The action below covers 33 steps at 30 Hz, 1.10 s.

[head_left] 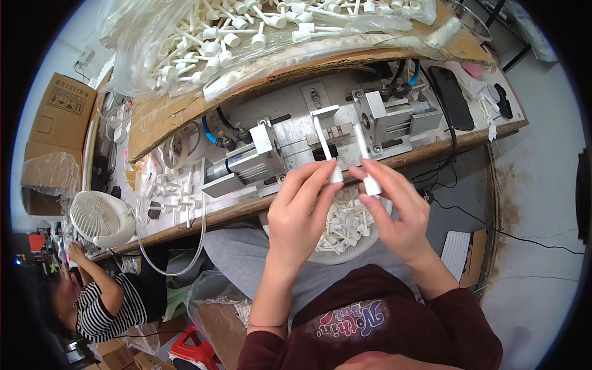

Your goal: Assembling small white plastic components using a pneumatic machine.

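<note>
My left hand [299, 213] pinches a white plastic rod with a cap [323, 139], cap end down between thumb and fingers, shaft pointing up and away. In my right hand [399, 213] is a second white plastic rod with a cap [361, 140], gripped near its cap and roughly parallel to the first. Both are held in front of a metal jig between two pneumatic cylinders, the left cylinder [246, 163] and the right cylinder [394, 120]. Below my hands, a white basin [350, 256] on my lap holds many small white plastic pieces.
Cardboard [148, 126] above the bench bears a plastic bag full of white capped rods [231, 40]. A black phone [451, 97] lies at right. Tape rolls [179, 151], a white fan [102, 219] and a hose loop [169, 273] are at left. A person in stripes [117, 305] sits beyond.
</note>
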Each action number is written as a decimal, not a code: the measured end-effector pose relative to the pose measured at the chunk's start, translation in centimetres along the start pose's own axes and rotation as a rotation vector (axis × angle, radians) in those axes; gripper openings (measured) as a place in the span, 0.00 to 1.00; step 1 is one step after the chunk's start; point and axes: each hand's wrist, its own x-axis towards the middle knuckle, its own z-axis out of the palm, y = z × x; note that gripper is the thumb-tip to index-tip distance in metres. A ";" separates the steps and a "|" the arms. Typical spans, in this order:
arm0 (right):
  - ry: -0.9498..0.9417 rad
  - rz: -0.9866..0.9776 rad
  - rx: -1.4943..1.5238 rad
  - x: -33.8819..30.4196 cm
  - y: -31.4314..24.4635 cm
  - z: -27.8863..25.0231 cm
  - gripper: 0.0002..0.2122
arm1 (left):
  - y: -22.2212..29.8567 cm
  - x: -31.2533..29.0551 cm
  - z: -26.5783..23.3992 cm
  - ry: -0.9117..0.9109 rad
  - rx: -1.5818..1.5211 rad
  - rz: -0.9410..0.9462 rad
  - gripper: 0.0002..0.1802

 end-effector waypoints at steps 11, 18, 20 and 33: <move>0.072 -0.109 -0.053 -0.4 1.6 -0.6 0.19 | -1.3 1.2 1.1 -0.106 0.524 0.201 0.12; 0.075 -0.106 -0.041 -0.2 1.6 -1.0 0.19 | -1.3 1.6 0.7 -0.163 0.490 0.170 0.12; 0.074 -0.094 -0.039 -0.3 1.6 -1.1 0.19 | -1.4 1.7 0.6 -0.174 0.478 0.157 0.12; -0.100 -0.169 -0.123 1.7 2.0 -0.3 0.16 | 0.4 6.6 -2.9 0.013 0.181 0.131 0.14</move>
